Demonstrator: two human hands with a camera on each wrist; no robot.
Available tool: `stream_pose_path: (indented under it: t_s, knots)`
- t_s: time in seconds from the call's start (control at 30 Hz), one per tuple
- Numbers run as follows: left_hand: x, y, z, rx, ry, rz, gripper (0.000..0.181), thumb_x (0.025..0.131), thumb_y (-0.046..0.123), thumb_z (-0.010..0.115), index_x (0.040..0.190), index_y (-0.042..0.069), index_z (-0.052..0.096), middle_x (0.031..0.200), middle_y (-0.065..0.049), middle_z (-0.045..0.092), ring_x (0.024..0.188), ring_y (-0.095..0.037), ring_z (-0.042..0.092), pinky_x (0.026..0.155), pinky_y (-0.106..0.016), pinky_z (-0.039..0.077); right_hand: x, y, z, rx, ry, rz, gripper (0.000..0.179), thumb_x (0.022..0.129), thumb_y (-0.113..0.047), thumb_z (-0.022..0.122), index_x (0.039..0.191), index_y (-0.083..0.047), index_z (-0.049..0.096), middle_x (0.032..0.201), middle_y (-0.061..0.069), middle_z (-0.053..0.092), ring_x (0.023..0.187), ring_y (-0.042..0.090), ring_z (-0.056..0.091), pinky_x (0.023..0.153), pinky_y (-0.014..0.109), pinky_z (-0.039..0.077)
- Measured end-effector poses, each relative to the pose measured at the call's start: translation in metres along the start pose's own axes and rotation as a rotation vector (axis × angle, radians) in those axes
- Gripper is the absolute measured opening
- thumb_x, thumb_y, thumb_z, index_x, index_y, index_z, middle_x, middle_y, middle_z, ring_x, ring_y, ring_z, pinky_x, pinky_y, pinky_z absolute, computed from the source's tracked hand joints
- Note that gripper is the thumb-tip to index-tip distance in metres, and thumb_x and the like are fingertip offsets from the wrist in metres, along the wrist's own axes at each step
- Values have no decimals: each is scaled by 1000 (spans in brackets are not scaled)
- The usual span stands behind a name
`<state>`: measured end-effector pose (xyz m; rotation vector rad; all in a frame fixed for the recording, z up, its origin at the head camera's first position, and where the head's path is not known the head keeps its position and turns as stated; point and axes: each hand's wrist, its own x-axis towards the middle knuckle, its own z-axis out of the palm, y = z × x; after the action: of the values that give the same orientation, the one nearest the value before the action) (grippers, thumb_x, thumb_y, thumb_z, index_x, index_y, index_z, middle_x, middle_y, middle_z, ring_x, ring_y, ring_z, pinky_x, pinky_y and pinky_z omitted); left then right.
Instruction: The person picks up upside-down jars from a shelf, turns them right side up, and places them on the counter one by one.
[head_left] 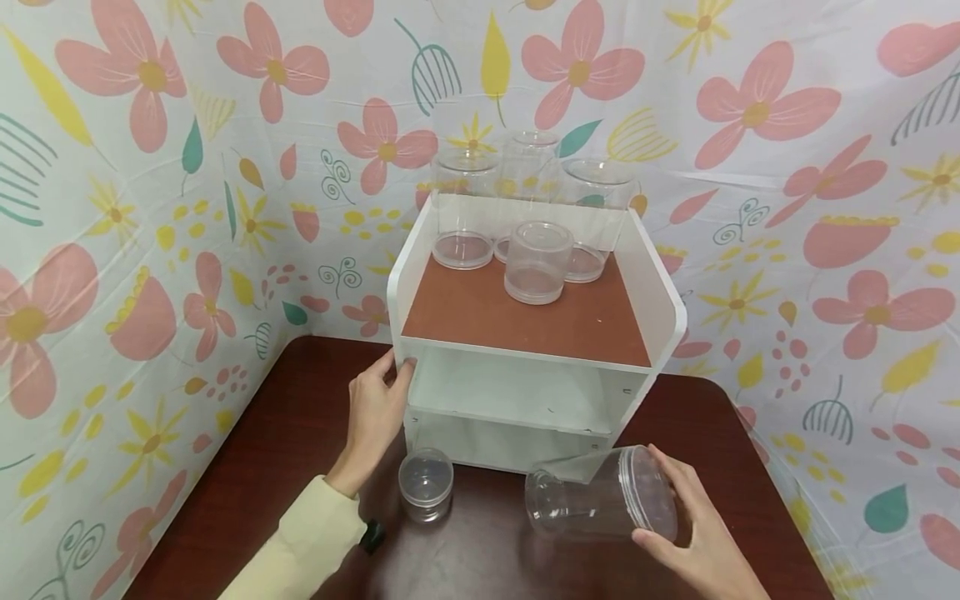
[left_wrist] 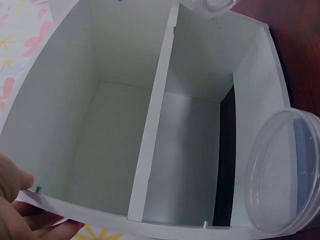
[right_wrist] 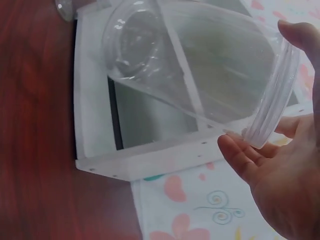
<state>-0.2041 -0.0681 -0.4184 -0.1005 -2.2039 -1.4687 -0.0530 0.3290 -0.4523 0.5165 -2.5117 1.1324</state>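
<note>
Right hand [head_left: 701, 529]: grip clamped on the ridged end of the large clear jar [head_left: 581, 496], thumb on one side, fingers on the other; jar lay sideways in the hand, other end pointing left, in front of the white shelf unit [head_left: 517, 325] at its lower right; could not tell whether the jar touched the counter [head_left: 472, 567]. Left hand [head_left: 375, 412]: grip clamped on the front edge of the unit's left side panel, thumb at the inner side, fingers outside; pale sleeve [head_left: 300, 537] on that arm. Small clear jar [head_left: 426, 487] stood on the counter, near the unit's front left corner; unit had a brown top and two white compartments below, split by one board; on the top, three tall clear jars [head_left: 463, 208] stood toward the back, one shorter clear jar [head_left: 538, 265] ahead of them; floral cloth [head_left: 757, 171] hung behind.
</note>
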Motion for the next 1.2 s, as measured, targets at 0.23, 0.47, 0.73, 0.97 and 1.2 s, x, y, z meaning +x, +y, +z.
stream_pose_path:
  t_s: [0.23, 0.47, 0.73, 0.97, 1.2]
  knots:
    - [2, -1, 2, 45, 8, 29, 31, 102, 21, 67, 129, 6, 73, 72, -13, 72, 55, -15, 55, 47, -26, 38, 4, -7, -13, -95, 14, -58, 106, 66, -6, 93, 158, -8, 40, 142, 4, 47, 130, 2, 39, 98, 8, 27]
    - [3, -1, 2, 55, 0, 50, 28, 102, 18, 66, 124, 3, 75, 64, -10, 66, 51, -15, 50, 44, -26, 33, 10, -14, -24, -151, 40, -90, 111, 60, -8, 97, 157, -6, 43, 141, 5, 47, 128, 0, 39, 99, 6, 26]
    - [4, 0, 1, 62, 12, 40, 27, 101, 18, 67, 121, 4, 76, 76, -9, 74, 54, -15, 53, 44, -27, 36, 16, -24, -25, -232, 36, -49, 115, 61, -16, 100, 159, -13, 40, 142, 5, 46, 122, -2, 40, 94, 4, 26]
    - [5, -1, 0, 65, 17, 40, 27, 100, 19, 69, 122, 5, 77, 68, -5, 69, 50, -13, 48, 43, -26, 34, 19, -20, -20, -243, 46, -83, 115, 58, -19, 100, 157, -9, 43, 139, 9, 49, 120, -2, 41, 93, 4, 27]
    - [5, -2, -1, 45, 19, 34, 27, 97, 17, 72, 121, 6, 77, 73, -5, 73, 51, -12, 49, 43, -25, 35, 18, -12, -11, -272, 38, -101, 114, 58, -24, 101, 155, -5, 44, 137, 10, 50, 120, 0, 41, 92, 4, 29]
